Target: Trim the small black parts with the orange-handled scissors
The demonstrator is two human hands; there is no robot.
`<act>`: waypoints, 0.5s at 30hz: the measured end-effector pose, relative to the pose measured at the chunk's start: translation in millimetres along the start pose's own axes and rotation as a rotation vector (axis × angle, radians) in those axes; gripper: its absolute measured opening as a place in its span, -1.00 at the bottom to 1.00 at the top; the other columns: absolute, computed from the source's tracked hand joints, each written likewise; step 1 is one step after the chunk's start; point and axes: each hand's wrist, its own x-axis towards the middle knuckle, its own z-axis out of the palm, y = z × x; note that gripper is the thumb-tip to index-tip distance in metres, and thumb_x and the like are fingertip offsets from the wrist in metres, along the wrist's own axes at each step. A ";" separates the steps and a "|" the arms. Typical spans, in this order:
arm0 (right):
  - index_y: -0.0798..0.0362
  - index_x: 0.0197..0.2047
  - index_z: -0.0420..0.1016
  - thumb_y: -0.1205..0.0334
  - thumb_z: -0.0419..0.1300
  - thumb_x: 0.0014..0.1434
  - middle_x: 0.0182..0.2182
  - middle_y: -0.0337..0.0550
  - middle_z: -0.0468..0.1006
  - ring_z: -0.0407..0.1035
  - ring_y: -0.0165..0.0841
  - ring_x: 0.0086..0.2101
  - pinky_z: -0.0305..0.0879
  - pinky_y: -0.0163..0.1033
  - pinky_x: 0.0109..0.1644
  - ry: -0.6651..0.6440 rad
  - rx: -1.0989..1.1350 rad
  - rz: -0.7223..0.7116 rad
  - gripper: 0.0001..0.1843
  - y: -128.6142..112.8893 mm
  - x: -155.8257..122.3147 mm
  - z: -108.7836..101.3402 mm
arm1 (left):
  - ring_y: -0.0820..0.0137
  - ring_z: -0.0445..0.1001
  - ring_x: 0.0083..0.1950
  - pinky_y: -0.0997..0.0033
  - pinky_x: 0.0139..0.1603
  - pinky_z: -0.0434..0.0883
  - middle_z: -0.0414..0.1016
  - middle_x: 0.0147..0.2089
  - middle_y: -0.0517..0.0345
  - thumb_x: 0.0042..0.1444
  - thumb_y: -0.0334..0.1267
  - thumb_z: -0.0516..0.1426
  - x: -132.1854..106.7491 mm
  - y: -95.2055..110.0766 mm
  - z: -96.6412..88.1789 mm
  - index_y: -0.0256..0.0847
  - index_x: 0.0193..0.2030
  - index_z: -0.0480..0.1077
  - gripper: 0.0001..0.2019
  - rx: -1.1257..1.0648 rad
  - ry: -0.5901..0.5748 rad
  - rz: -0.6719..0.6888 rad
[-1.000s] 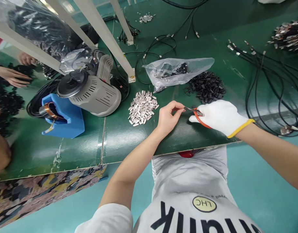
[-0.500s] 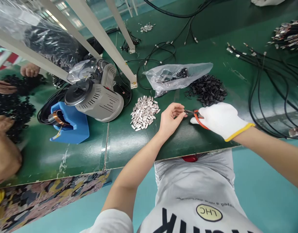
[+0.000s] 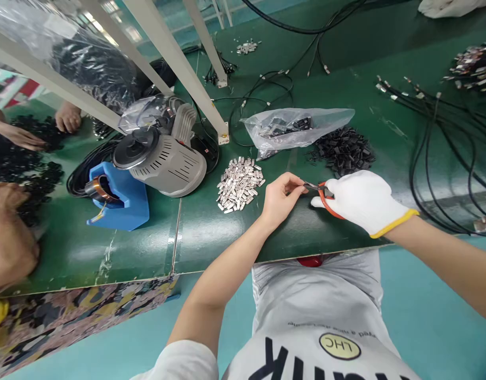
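small rectangular silver metal pieces [image 3: 240, 184] heaped loose, prob lots left; bare left hand [image 3: 281, 196] pinched narrow, can't tell on what, at tip of orange-handled metal pliers [image 3: 324, 201]; black plastic pieces [image 3: 346, 152] piled too; white-gloved right hand [image 3: 357, 201] gripping pliers. finished count? idk

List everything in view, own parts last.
Small pieces: two piles, silver, centre and far
Black pieces: many, black, right of centre and left
Plastic bags: two, clear, centre and upper left
Machine: one, grey, left
Tape dispenser: one, blue, left
Cables: many, black, right and far
Posts: several, white, upper left
Table: one, green, centre
Other people's hands: three, bare, left edge
Pliers: one, orange, in right hand
Shirt: one, white, bottom
Left hand: one, bare, at pliers' tip
Right hand: one, white-gloved, around pliers
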 end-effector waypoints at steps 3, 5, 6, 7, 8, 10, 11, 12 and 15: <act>0.13 -0.18 0.58 -0.42 -0.08 0.31 -0.37 0.14 0.59 0.48 -0.01 -0.26 0.00 -0.11 -0.21 -0.026 -0.019 0.011 -0.23 -0.7 -0.3 -3.4 | 0.31 0.69 -0.16 0.29 -0.03 0.60 0.62 -0.22 0.12 0.17 -0.32 0.27 -0.8 -1.5 0.7 -0.20 -0.22 0.45 -0.91 -0.016 0.008 0.015; 0.14 -0.18 0.59 -0.44 -0.10 0.30 -0.36 0.17 0.59 0.48 0.00 -0.26 0.02 -0.10 -0.19 -0.037 -0.033 0.012 -0.20 -1.3 -1.2 -6.7 | 0.31 0.69 -0.16 0.30 -0.05 0.61 0.62 -0.23 0.14 0.18 -0.33 0.26 -1.1 -1.9 1.3 -0.19 -0.21 0.45 -0.93 -0.042 0.010 0.015; 0.15 -0.18 0.59 -0.45 -0.11 0.30 -0.35 0.18 0.60 0.48 0.00 -0.25 0.04 -0.10 -0.18 -0.041 -0.034 0.016 -0.19 -1.7 -1.7 -8.0 | 0.30 0.70 -0.16 0.30 -0.05 0.61 0.61 -0.24 0.14 0.19 -0.33 0.26 -1.2 -2.0 1.6 -0.19 -0.21 0.46 -0.93 -0.055 0.012 0.015; 0.15 -0.18 0.59 -0.45 -0.12 0.30 -0.34 0.19 0.60 0.49 0.01 -0.24 0.05 -0.09 -0.18 -0.045 -0.032 0.021 -0.18 -2.2 -2.1 -8.8 | 0.30 0.70 -0.15 0.31 -0.06 0.61 0.61 -0.24 0.14 0.20 -0.32 0.25 -1.4 -1.9 1.8 -0.19 -0.20 0.46 -0.94 -0.065 0.015 0.016; 0.15 -0.19 0.59 -0.46 -0.13 0.30 -0.34 0.19 0.60 0.49 0.01 -0.24 0.05 -0.09 -0.17 -0.049 -0.027 0.026 -0.17 -2.7 -2.4 -9.3 | 0.30 0.70 -0.15 0.30 -0.06 0.61 0.61 -0.24 0.14 0.21 -0.32 0.25 -1.6 -1.8 2.0 -0.19 -0.20 0.46 -0.95 -0.068 0.018 0.019; 0.13 -0.20 0.60 -0.48 -0.12 0.28 -0.36 0.17 0.60 0.49 0.01 -0.24 0.07 -0.10 -0.18 -0.066 -0.002 0.050 -0.17 -3.9 -2.5 -9.2 | 0.30 0.70 -0.14 0.30 -0.04 0.62 0.61 -0.23 0.14 0.23 -0.31 0.24 -2.2 -1.9 2.2 -0.19 -0.20 0.47 -0.95 -0.056 0.014 0.028; 0.12 -0.20 0.60 -0.49 -0.11 0.27 -0.37 0.14 0.60 0.49 -0.01 -0.26 0.07 -0.11 -0.20 -0.084 0.018 0.069 -0.17 -4.4 -2.4 -9.0 | 0.31 0.69 -0.14 0.29 -0.03 0.62 0.62 -0.23 0.13 0.23 -0.31 0.23 -2.5 -2.0 2.4 -0.20 -0.20 0.47 -0.96 -0.047 0.007 0.033; 0.10 -0.20 0.60 -0.51 -0.11 0.26 -0.38 0.12 0.60 0.49 -0.03 -0.28 0.07 -0.12 -0.22 -0.108 0.040 0.088 -0.17 -4.9 -2.2 -8.9 | 0.31 0.69 -0.13 0.29 -0.02 0.61 0.62 -0.22 0.13 0.24 -0.31 0.23 -2.8 -2.3 2.5 -0.20 -0.20 0.47 -0.97 -0.038 0.001 0.038; 0.08 -0.18 0.60 -0.52 -0.10 0.25 -0.38 0.11 0.61 0.49 -0.05 -0.31 0.08 -0.13 -0.24 -0.159 0.070 0.117 -0.17 -5.9 -2.6 -10.6 | 0.31 0.69 -0.12 0.29 0.00 0.61 0.63 -0.22 0.13 0.25 -0.32 0.21 -3.6 -3.0 3.2 -0.20 -0.20 0.47 -0.98 -0.024 -0.008 0.053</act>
